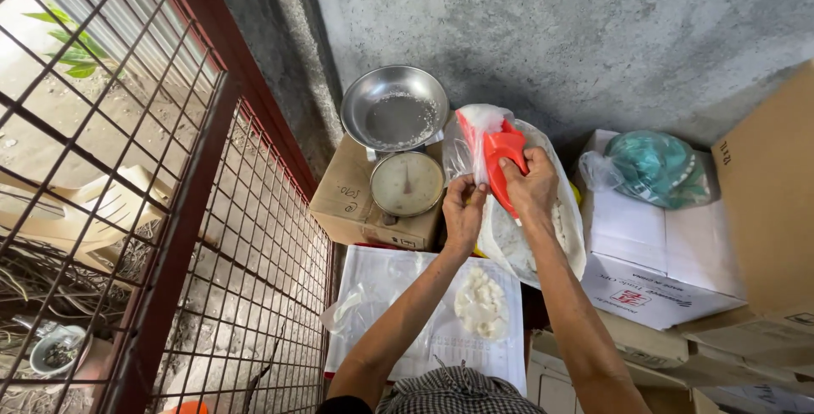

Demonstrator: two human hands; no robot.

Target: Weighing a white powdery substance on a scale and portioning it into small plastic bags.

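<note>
Both hands' fingers closed: right hand (530, 183) around orange scoop (502, 158), left hand (462, 210) on half-hidden clear bag (471, 138).

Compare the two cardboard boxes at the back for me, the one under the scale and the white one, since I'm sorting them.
The brown box is plain cardboard and carries a dial scale with a metal pan; the white box is larger, with red print on its side, and carries a bagged teal bundle. The brown box sits left of the hands, the white box right. Both stand closed against the concrete wall.

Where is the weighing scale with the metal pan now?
In the head view, the weighing scale stands on a cardboard box left of centre, beside the left hand.
</note>
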